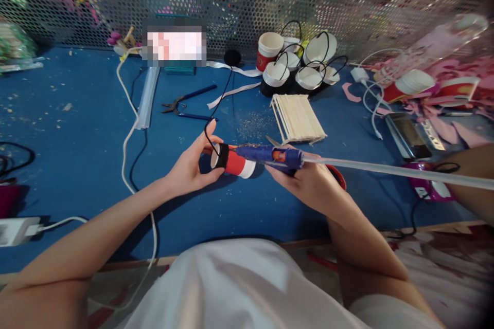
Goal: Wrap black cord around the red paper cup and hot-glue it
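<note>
The left hand (189, 168) pinches a tipped paper cup (234, 163) over the bench's (216, 218) near middle; the right hand's (313, 185) grip wraps the glue gun (252, 153). A slip could burn the left fingers, close to its nozzle (233, 149).

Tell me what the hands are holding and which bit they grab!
The left hand holds a red and white cup near its black-banded open end. The right hand holds a blue glue gun around its mostly hidden handle.

A plain white top (247, 288), apparently short-sleeved, with both forearms (116, 223) bare
</note>
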Demonstrator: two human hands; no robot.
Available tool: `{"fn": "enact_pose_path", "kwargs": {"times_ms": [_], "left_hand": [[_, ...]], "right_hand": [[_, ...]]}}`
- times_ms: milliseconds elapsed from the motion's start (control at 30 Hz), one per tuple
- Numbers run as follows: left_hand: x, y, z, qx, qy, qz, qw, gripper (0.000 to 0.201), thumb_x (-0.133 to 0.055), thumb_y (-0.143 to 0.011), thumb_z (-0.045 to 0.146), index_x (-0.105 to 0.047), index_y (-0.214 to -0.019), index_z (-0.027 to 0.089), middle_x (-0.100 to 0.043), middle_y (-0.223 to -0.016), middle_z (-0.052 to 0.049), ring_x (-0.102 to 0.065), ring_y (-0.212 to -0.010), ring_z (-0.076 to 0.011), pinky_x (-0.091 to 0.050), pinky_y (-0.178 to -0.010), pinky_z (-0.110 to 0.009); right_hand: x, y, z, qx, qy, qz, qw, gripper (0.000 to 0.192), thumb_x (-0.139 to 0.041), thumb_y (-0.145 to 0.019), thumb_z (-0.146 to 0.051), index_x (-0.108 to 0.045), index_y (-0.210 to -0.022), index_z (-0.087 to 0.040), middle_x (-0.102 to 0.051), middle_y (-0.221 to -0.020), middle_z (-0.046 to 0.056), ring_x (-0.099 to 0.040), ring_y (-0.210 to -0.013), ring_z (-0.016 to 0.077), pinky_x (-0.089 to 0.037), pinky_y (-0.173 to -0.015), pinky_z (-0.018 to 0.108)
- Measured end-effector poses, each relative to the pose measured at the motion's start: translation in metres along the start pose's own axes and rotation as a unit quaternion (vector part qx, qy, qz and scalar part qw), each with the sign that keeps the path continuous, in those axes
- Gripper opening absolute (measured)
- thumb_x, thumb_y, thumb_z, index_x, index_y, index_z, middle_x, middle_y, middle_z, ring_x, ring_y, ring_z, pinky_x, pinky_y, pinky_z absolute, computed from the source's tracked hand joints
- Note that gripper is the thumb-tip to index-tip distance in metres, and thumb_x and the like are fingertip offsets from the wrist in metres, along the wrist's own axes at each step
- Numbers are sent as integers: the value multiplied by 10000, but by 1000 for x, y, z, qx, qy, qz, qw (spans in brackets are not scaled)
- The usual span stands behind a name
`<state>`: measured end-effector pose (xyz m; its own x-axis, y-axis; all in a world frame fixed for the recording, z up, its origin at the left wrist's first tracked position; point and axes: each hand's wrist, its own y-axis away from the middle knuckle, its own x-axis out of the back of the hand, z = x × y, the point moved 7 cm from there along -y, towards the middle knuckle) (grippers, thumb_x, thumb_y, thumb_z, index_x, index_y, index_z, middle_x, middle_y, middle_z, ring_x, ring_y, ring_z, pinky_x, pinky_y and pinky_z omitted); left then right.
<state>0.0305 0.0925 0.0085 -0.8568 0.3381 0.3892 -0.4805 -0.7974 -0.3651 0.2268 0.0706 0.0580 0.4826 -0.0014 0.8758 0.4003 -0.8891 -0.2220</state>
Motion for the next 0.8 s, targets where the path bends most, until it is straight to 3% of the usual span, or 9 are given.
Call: {"fn": "enact_pose_path", "kwargs": {"times_ms": [333, 500, 567, 667, 800], "left_hand": [[-1, 1, 3, -8, -35, 3, 999, 940, -650, -716, 149, -79, -1455, 261, -506, -1158, -102, -548, -915, -177, -476, -847, -351], [1, 1, 2, -3, -42, 12, 999, 942, -656, -719, 173, -74, -1455, 260, -517, -1145, -104, -567, -907, -177, -488, -833, -344], [2, 2, 0, 9, -42, 17, 999, 943, -660, -722, 187, -72, -1455, 257, -516, -1148, -111, -572, -920, -185, -489, -838, -353], [3, 3, -2, 13, -37, 25, 999, 948, -659, -726, 193, -59, -1456, 258, -522, -1156, -119, -574, -929, -192, -491, -842, -366], [3, 4, -4, 22, -40, 22, 999, 954, -659, -721, 190, -56, -1456, 268, -518, -1171, -119, -577, -930, -197, -490, -847, -385]], "right_hand": [[-7, -10, 8, -35, -51, 7, 998, 174, -566, -792, -319, -600, -824, -152, -654, -739, 75, -622, -660, 202, -483, -617, 300], [-5, -14, 35, -183, -164, -3, 969, 266, -630, -736, -410, -609, -794, -152, -590, -534, 8, -548, -470, 150, -447, -477, 277], [8, -17, 50, -215, -177, 50, 959, 317, -651, -712, -449, -612, -827, -156, -600, -557, 2, -543, -477, 144, -435, -468, 271], [35, -21, 74, -226, -77, 159, 958, 357, -630, -721, -493, -617, -828, -154, -637, -686, 40, -564, -587, 166, -430, -539, 293], [44, -29, 105, -278, 89, 159, 943, 389, -545, -774, -535, -594, -731, -152, -587, -628, 55, -538, -588, 187, -389, -560, 313]]}}
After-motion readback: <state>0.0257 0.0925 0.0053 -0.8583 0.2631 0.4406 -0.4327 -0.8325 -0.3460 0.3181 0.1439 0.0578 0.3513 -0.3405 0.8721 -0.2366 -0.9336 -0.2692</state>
